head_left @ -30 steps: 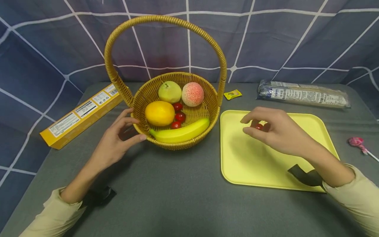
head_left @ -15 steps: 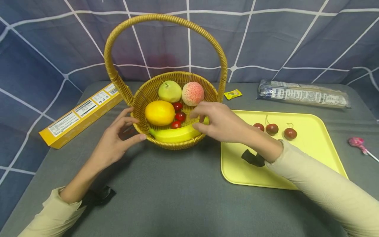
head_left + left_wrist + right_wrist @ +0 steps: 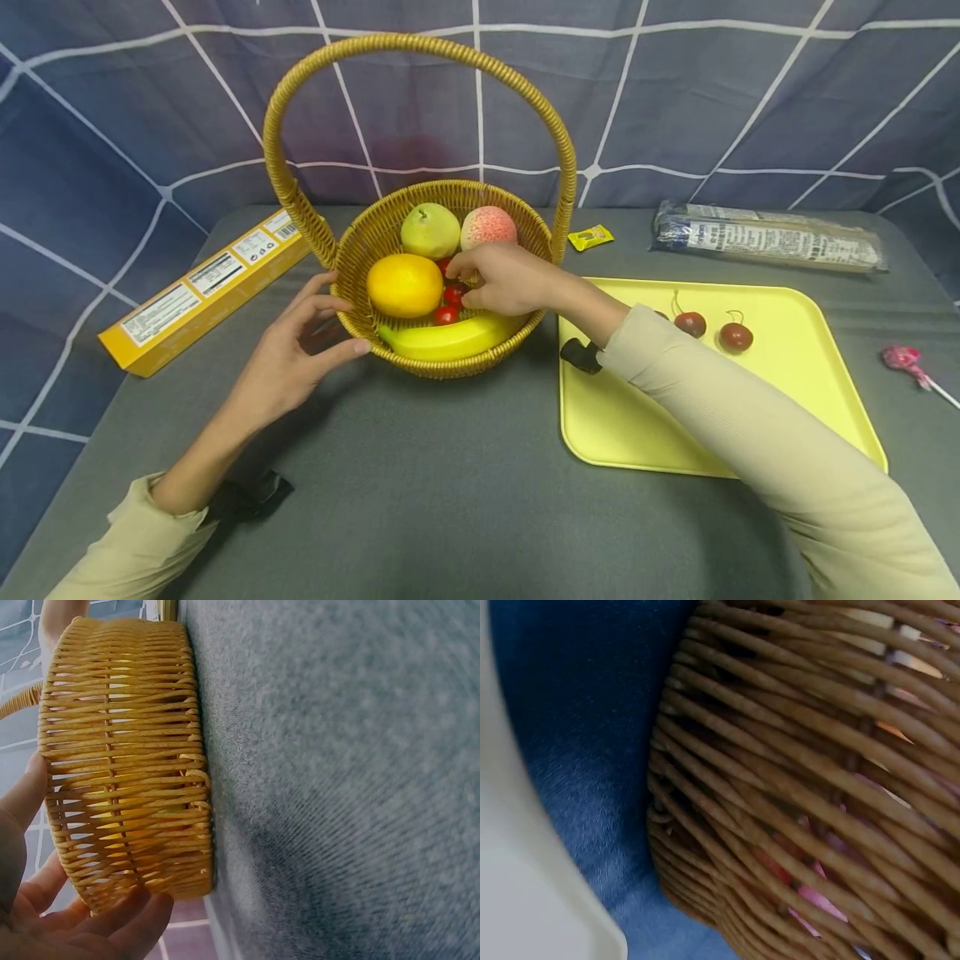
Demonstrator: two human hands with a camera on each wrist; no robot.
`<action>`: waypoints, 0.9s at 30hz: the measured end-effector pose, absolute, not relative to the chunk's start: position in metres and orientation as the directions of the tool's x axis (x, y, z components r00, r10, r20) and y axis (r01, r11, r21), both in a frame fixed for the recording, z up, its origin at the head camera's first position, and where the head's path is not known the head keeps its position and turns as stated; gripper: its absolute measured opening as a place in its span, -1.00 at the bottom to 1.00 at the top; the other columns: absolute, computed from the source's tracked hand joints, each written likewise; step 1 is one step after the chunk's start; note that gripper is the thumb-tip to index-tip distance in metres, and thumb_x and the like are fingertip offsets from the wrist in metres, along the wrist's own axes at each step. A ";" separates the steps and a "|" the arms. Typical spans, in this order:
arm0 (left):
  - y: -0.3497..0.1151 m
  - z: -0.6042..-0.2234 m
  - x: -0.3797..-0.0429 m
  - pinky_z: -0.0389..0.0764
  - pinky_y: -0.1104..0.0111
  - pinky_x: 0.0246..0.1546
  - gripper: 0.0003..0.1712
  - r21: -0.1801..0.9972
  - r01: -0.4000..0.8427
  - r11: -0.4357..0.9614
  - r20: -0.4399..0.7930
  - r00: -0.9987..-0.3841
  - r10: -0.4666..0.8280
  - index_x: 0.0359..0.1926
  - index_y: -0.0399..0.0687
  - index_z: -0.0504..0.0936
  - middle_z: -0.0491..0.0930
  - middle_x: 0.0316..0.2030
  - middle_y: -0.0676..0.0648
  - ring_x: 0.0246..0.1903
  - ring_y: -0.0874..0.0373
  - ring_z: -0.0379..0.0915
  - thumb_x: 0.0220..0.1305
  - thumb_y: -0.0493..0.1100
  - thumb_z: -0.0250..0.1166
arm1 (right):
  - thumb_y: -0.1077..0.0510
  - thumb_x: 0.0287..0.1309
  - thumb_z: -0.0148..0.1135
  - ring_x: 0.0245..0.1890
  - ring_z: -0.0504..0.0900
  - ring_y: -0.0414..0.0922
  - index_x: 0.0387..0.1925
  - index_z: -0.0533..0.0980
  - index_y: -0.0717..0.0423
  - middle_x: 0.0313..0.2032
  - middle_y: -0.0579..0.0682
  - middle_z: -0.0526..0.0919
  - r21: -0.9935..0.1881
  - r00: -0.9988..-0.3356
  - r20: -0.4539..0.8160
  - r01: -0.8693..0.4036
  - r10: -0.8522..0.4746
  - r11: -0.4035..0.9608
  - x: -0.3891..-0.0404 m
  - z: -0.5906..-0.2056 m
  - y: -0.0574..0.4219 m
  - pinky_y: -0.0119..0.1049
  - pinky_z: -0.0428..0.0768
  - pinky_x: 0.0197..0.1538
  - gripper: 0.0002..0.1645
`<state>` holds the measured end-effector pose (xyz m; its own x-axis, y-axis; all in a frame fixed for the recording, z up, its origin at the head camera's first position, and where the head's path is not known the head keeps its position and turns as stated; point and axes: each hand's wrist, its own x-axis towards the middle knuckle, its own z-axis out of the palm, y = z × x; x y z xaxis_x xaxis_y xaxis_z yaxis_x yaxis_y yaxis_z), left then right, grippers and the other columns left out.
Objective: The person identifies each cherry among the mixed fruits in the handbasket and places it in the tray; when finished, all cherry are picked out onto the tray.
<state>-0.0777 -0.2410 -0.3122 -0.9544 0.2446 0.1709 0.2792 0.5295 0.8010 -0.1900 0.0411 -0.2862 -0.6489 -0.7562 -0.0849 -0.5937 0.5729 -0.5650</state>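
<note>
A round wicker basket (image 3: 442, 368) with a tall handle holds a banana (image 3: 450, 337), an orange-yellow fruit (image 3: 405, 286), a green fruit (image 3: 431, 231), a peach (image 3: 489, 227) and several red cherries (image 3: 446, 315). My left hand (image 3: 288, 362) rests on its left rim, thumb and fingers spread; the left wrist view shows the fingers (image 3: 139, 922) along the wicker side. Over the right rim reaches my right hand (image 3: 506, 279), fingers bent, thumb and index tips right at the cherries. Whether it holds a cherry I cannot tell. The right wrist view shows mostly wicker wall (image 3: 802, 765).
Right of the basket lies a yellow tray (image 3: 637, 425) with more cherries (image 3: 735, 337), partly under the right sleeve. A yellow box (image 3: 210, 292) lies to the left. Behind the tray are a small yellow packet (image 3: 590, 238) and a clear-wrapped package (image 3: 768, 239); a pink lollipop (image 3: 903, 360) lies far right.
My right hand has moved left from above the tray, across the basket's rim, to the cherries inside. Cherries on the tray have come into view. My left hand stays on the rim.
</note>
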 end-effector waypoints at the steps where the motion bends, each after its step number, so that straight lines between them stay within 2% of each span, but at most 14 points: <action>1: -0.241 -0.312 -0.078 0.46 0.18 0.26 -0.54 0.801 0.279 0.530 0.170 -0.954 0.246 0.08 -0.38 0.46 0.10 0.47 -0.14 0.33 -0.20 0.22 0.22 -0.32 0.41 | 0.22 0.23 0.29 -0.02 0.57 -0.02 0.12 0.55 0.26 -0.01 0.10 0.66 -0.568 -0.643 -0.093 -0.593 -0.760 0.571 -0.191 -0.287 0.040 -0.20 0.53 0.15 -0.57; 9: -0.239 -0.310 -0.078 0.41 -0.02 0.26 -0.51 0.792 0.266 0.549 0.154 -0.958 0.243 0.09 -0.39 0.46 0.08 0.48 -0.14 0.31 -0.20 0.24 0.21 -0.28 0.43 | 0.16 0.29 0.27 -0.10 0.56 -0.03 0.05 0.57 0.24 -0.11 0.09 0.65 -0.541 -0.646 -0.151 -0.580 -0.748 0.610 -0.197 -0.292 0.036 -0.18 0.53 0.08 -0.65; 14: -0.240 -0.310 -0.078 0.42 0.04 0.26 -0.51 0.786 0.276 0.554 0.163 -0.956 0.244 0.08 -0.39 0.47 0.10 0.47 -0.14 0.32 -0.19 0.24 0.21 -0.28 0.43 | 0.21 0.23 0.29 -0.26 0.51 -0.02 -0.14 0.60 0.22 -0.30 0.06 0.60 -0.496 -0.640 -0.131 -0.619 -0.757 0.609 -0.197 -0.294 0.033 -0.19 0.53 -0.11 -0.80; 17: -0.241 -0.310 -0.077 0.42 0.07 0.27 -0.52 0.783 0.277 0.556 0.165 -0.956 0.244 0.08 -0.39 0.47 0.11 0.47 -0.15 0.32 -0.19 0.24 0.21 -0.28 0.43 | 0.22 0.21 0.31 -0.27 0.49 -0.02 -0.20 0.57 0.21 -0.32 0.06 0.58 -0.484 -0.648 -0.122 -0.623 -0.752 0.615 -0.196 -0.296 0.031 -0.20 0.52 -0.14 -0.84; 27: -0.240 -0.310 -0.078 0.43 0.18 0.28 -0.51 0.788 0.274 0.551 0.163 -0.956 0.242 0.08 -0.39 0.47 0.10 0.47 -0.14 0.32 -0.17 0.24 0.21 -0.28 0.43 | 0.20 0.14 0.39 -0.20 0.54 -0.03 -0.10 0.57 0.20 -0.23 0.04 0.62 -0.478 -0.675 -0.100 -0.611 -0.731 0.631 -0.192 -0.294 0.033 -0.20 0.54 -0.04 -0.71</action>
<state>-0.0779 -0.2405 -0.3100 -0.9565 0.2424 0.1626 0.2736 0.5509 0.7884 -0.1916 0.0329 -0.2937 -0.6753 -0.7307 -0.1003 -0.6115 0.6308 -0.4778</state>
